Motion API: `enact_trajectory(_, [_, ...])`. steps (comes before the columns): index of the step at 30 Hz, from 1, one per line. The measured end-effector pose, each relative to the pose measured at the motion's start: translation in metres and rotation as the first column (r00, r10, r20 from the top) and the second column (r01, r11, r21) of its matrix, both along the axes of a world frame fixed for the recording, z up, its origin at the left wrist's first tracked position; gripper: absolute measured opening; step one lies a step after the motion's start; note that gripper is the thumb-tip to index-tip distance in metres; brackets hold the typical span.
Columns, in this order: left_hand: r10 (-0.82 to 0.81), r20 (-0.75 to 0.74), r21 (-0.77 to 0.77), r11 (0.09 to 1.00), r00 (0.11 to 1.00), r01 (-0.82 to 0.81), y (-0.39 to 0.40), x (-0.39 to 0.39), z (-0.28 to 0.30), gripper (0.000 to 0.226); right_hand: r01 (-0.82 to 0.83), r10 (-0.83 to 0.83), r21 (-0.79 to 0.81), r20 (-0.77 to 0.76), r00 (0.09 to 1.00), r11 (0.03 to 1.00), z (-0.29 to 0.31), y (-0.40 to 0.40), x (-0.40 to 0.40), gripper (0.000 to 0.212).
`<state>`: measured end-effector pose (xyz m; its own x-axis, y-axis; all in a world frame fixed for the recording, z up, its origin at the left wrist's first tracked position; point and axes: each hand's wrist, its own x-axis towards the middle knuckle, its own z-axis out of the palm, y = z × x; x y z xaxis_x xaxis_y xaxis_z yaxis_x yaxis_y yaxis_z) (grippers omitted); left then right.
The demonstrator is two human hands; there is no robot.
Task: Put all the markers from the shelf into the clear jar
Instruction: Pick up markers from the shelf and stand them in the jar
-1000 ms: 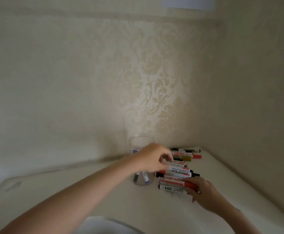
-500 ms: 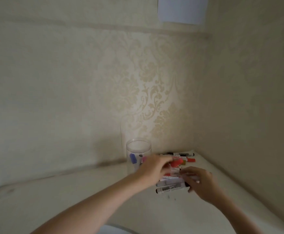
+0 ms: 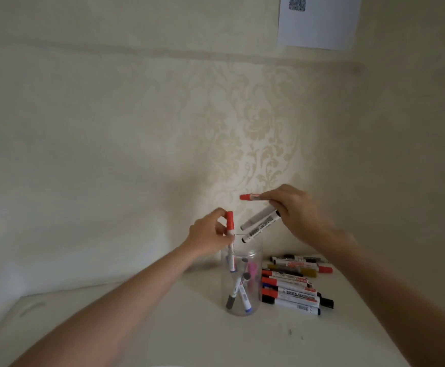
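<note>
A clear jar (image 3: 253,284) stands on the white shelf (image 3: 216,337) and holds several markers. My left hand (image 3: 208,235) pinches a red-capped marker (image 3: 230,239) upright, its lower end inside the jar's mouth. My right hand (image 3: 299,211) hovers above and to the right of the jar, gripping three markers (image 3: 259,223): one red-capped, pointing left, and two tilted down toward the jar's opening. A pile of markers (image 3: 292,286) with red and black caps lies on the shelf just right of the jar.
The shelf sits in a corner, with patterned wallpaper behind and a plain wall close on the right. A white paper sheet (image 3: 319,22) with a printed code hangs high on the wall.
Both hands rose from the pile with markers. The left one now lowers a red-capped marker into the jar; the right one holds three above the jar. The camera tilted up.
</note>
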<state>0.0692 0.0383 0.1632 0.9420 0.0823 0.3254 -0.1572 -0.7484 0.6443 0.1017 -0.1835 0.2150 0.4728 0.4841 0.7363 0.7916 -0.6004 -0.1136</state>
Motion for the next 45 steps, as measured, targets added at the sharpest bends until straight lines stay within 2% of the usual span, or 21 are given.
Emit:
enact_trajectory(2, [-0.026, -0.012, 0.006, 1.0, 1.0, 0.026, 0.0, 0.001, -0.002, 0.03, -0.023, 0.013, -0.161, -0.062, 0.998, 0.987, -0.002, 0.015, 0.011, 0.028])
enact_trajectory(5, [-0.073, -0.012, -0.064, 0.995, 0.997, 0.072, 0.006, -0.001, 0.001, 0.035, -0.071, 0.001, -0.349, -0.195, 0.981, 0.935, -0.004, 0.022, 0.025, 0.031])
enact_trajectory(8, [-0.098, -0.022, -0.06, 0.994, 0.995, 0.096, 0.011, 0.002, 0.0, 0.027, -0.101, -0.022, -0.445, -0.261, 0.965, 0.89, -0.004, 0.028, 0.037, 0.034])
enact_trajectory(12, [-0.121, -0.014, -0.008, 0.993, 0.993, 0.121, 0.014, 0.009, -0.013, 0.014, -0.104, -0.044, -0.548, -0.25, 0.967, 0.83, -0.002, 0.044, 0.041, 0.032])
enact_trajectory(17, [-0.055, 0.059, -0.082, 0.995, 0.997, 0.06, 0.02, 0.014, -0.027, 0.027, -0.189, 0.116, -0.463, -0.183, 0.976, 0.866, 0.008, 0.036, 0.044, 0.031])
enact_trajectory(20, [-0.024, 0.03, -0.117, 0.993, 0.999, 0.028, 0.022, 0.014, -0.027, 0.042, -0.18, 0.08, -0.503, -0.215, 0.973, 0.846, 0.003, 0.029, 0.046, 0.032])
enact_trajectory(24, [-0.081, -0.072, -0.136, 0.988, 0.994, 0.071, 0.019, 0.018, -0.025, 0.054, -0.217, 0.056, -0.519, -0.308, 0.95, 0.827, 0.004, 0.038, 0.047, 0.033])
enact_trajectory(27, [-0.079, -0.052, -0.117, 0.99, 0.996, 0.073, 0.017, 0.017, -0.027, 0.063, -0.234, 0.077, -0.485, -0.322, 0.944, 0.843, 0.011, 0.028, 0.046, 0.032])
enact_trajectory(29, [-0.08, 0.055, -0.015, 0.997, 0.995, 0.081, 0.016, 0.017, -0.024, 0.058, -0.253, 0.087, -0.483, -0.341, 0.936, 0.839, 0.01, 0.02, 0.042, 0.033])
enact_trajectory(31, [-0.139, 0.173, 0.155, 0.982, 0.975, 0.112, 0.012, 0.018, -0.017, 0.041, -0.261, 0.096, -0.495, -0.334, 0.938, 0.829, 0.007, 0.02, 0.038, 0.033])
enact_trajectory(33, [-0.205, 0.209, 0.213, 0.964, 0.956, 0.16, 0.001, 0.02, -0.01, 0.025, -0.252, 0.104, -0.473, -0.318, 0.943, 0.844, 0.002, 0.021, 0.035, 0.033])
enact_trajectory(35, [-0.23, 0.195, 0.183, 0.964, 0.953, 0.195, -0.008, 0.021, -0.005, 0.015, -0.227, 0.104, -0.401, -0.306, 0.946, 0.887, -0.004, 0.019, 0.035, 0.036])
enact_trajectory(37, [-0.197, 0.185, 0.117, 0.977, 0.963, 0.178, -0.012, 0.024, -0.001, 0.014, -0.188, 0.088, -0.239, -0.376, 0.922, 0.953, -0.009, 0.012, 0.037, 0.051])
enact_trajectory(40, [-0.111, 0.131, -0.06, 0.991, 0.985, 0.119, -0.007, 0.028, 0.002, 0.015, -0.064, 0.039, -0.042, -0.442, 0.896, 0.997, -0.016, 0.01, 0.041, 0.06])
enact_trajectory(43, [-0.13, 0.036, -0.093, 0.987, 0.991, 0.133, -0.005, 0.024, -0.005, 0.028, 0.049, -0.072, -0.064, -0.414, 0.908, 0.997, -0.022, 0.029, 0.046, 0.045])
enact_trajectory(45, [-0.132, 0.016, -0.059, 0.989, 0.991, 0.133, -0.008, 0.021, -0.012, 0.043, 0.082, -0.152, -0.184, -0.409, 0.9, 0.979, -0.029, 0.047, 0.047, 0.032])
